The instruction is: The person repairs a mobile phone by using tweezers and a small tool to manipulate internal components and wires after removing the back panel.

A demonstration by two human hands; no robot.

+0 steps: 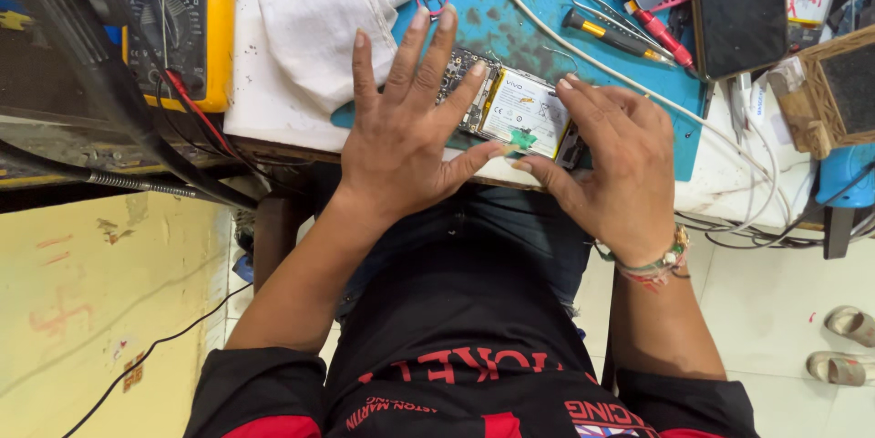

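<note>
The left hand [401, 142] lies flat with fingers spread, pressing down on the opened phone [510, 110] at the near edge of the surface [264, 110], just above the frame's centre. It grips nothing — it only pins the phone's left part. The right hand [612, 164] curls at the phone's right end, thumb and forefinger nearly closed on a small green tab [522, 138] at the lower edge of the white battery [527, 108] (whether the tab is truly pinched is hard to tell).

Done well, this work probably calls for steady downward pressure from the flat hand and a slow, low-angle pull on the tab, so the battery does not bend.

Beyond the phone the blue mat [538, 0] is crowded. A white cable [583, 55] runs diagonally just behind the right hand's fingers and could snag — so could the screwdrivers [620, 35] beside it. A white cloth [319, 23] sits left of centre, a yellow multimeter [178, 14] in the upper left, and a dark phone [736, 5] lies at the upper right.
</note>
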